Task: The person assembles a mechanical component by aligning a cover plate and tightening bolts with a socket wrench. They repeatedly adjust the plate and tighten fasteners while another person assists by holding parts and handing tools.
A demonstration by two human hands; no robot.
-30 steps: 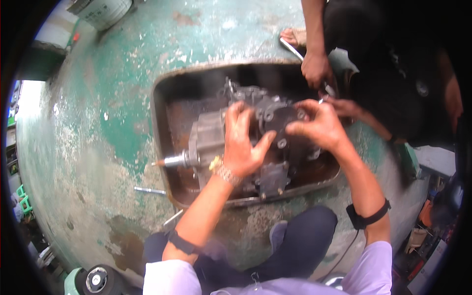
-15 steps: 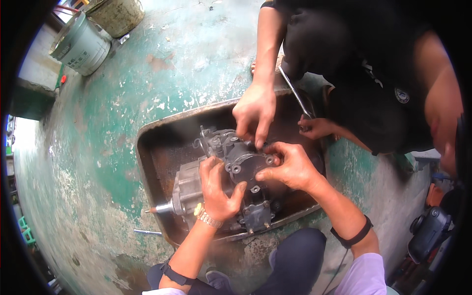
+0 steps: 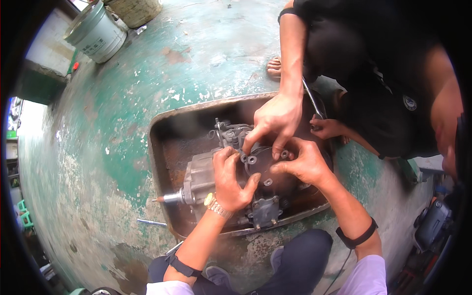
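At frame centre, left hand (image 3: 230,178) clasps the gearbox (image 3: 223,179) body while right hand (image 3: 305,164) pinches its round cover (image 3: 263,172); steady, even pressure seems advisable.

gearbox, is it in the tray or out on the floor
In the tray: the gearbox sits inside the rusty metal tray.

Head view, single: worn on my head, facing steeply down, close over my left hand (image 3: 228,179) and right hand (image 3: 302,164). My fingers sit at picture centre on the gearbox (image 3: 236,184); the metal tray (image 3: 162,162) rings them, green floor (image 3: 98,147) beyond, fisheye-curved at the rim.
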